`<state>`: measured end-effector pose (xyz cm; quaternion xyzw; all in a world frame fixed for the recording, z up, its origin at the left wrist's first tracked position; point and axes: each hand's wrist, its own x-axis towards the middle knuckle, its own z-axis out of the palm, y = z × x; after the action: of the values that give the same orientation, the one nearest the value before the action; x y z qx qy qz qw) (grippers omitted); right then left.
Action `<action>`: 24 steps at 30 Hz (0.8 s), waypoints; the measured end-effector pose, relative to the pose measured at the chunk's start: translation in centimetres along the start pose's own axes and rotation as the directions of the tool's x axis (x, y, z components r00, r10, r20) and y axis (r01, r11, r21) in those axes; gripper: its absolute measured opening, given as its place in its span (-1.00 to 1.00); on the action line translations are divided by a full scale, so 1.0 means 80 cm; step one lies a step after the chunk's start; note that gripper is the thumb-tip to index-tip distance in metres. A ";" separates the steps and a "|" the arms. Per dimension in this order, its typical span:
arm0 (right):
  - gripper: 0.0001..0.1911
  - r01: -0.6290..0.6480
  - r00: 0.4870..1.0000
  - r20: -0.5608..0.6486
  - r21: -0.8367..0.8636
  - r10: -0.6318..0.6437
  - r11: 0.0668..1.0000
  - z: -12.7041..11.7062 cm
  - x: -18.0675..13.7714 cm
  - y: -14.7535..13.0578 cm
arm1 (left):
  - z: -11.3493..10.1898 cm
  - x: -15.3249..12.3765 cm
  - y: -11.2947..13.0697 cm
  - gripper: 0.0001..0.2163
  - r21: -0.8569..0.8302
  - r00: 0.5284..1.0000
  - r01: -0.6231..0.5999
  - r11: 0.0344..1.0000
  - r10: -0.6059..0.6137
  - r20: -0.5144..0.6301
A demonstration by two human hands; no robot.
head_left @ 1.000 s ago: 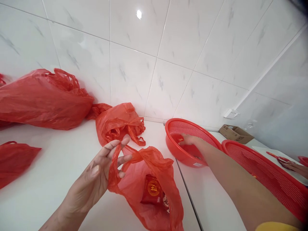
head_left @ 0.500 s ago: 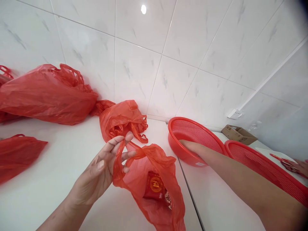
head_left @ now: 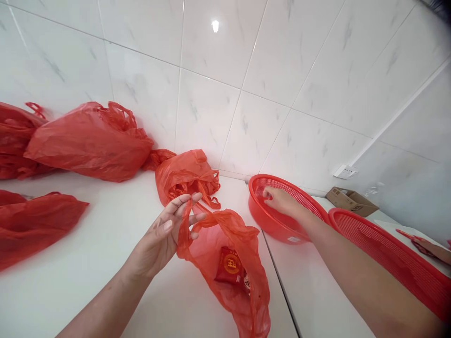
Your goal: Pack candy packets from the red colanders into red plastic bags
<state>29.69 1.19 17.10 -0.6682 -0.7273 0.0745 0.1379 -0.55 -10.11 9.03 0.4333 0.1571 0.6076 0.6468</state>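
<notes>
My left hand point(head_left: 174, 227) has the handle of a red plastic bag point(head_left: 239, 218) looped over its fingers, and the bag's mouth gapes to the right. Inside that bag lie a red packet with yellow print point(head_left: 230, 265) and a second, partly hidden packet. My right hand point(head_left: 282, 201) is over the inside of a red perforated plastic basket point(head_left: 273, 230). Its fingers are curled closed; a bit of red shows at the fingertips, but I cannot make out whether it is a held thing or the basket behind.
Filled red plastic bags point(head_left: 95, 145) stand along the tiled wall, with a crumpled bunch of red bags point(head_left: 183, 171) beside them. Another red bag point(head_left: 38, 225) lies at left. A second red basket point(head_left: 380, 253), an open cardboard box point(head_left: 352, 202) and another person's hand point(head_left: 435, 249) are at right.
My right hand has risen from deep in the basket, where its fingers were hidden, and now shows above the basket's inside. My left hand still holds the bag's handle; the view has shifted slightly.
</notes>
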 end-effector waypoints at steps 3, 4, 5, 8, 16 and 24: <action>-0.92 0.302 0.953 -0.078 0.161 -0.293 0.940 0.002 -0.041 -0.040 | 0.002 -0.002 0.000 -0.52 -0.011 1.000 0.005 1.000 -0.004 0.021; -0.93 0.405 0.914 -0.088 0.211 -0.395 0.890 0.006 -0.061 -0.055 | 0.003 -0.002 0.000 -0.51 -0.013 1.000 0.004 1.000 -0.004 0.024; -0.94 0.517 0.853 -0.064 0.237 -0.518 0.823 0.013 -0.080 -0.068 | 0.005 -0.003 0.001 -0.51 -0.014 1.000 0.003 1.000 -0.002 0.028; -0.84 0.785 0.611 0.036 0.100 -0.791 0.611 0.044 -0.126 -0.096 | 0.009 -0.005 0.003 -0.51 -0.016 0.999 -0.013 1.000 0.014 0.040; -0.92 0.720 0.693 0.189 -0.126 -0.696 0.682 0.061 -0.150 -0.076 | 0.005 -0.004 0.021 -0.50 0.034 0.996 -0.092 0.995 0.092 0.021; -0.83 0.695 0.711 0.216 -0.065 -0.670 0.716 0.040 -0.182 -0.018 | 0.006 0.001 0.046 -0.59 0.232 0.970 -0.147 0.962 0.187 -0.158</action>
<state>28.33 -13.13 13.04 -0.3503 -0.9353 0.0256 0.0428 -2.60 -10.62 12.12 0.4571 0.2429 0.6757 0.5248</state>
